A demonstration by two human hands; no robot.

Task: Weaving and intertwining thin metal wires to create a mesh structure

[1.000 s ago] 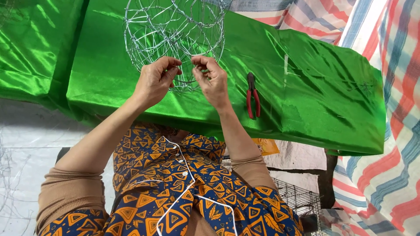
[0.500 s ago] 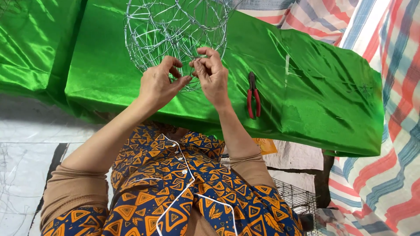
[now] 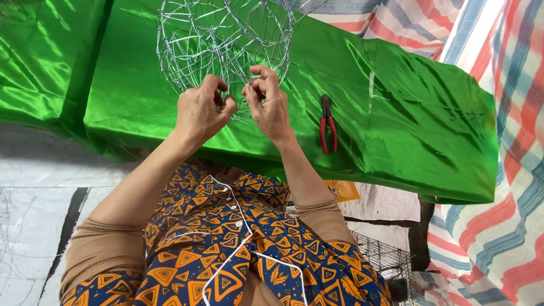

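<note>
Your left hand [image 3: 199, 110] and right hand [image 3: 268, 102] meet at the near lower edge of the wire mesh ball [image 3: 224, 42]; each grip is pinched shut on a thin strand there. The ball rests on the green satin surface [image 3: 396, 119]. Judged step: twisting or tying a joint in the frame. Any following twist would call for steady tension. Red-handled pliers [image 3: 327, 123] lie just beside your right hand, untouched.
</note>
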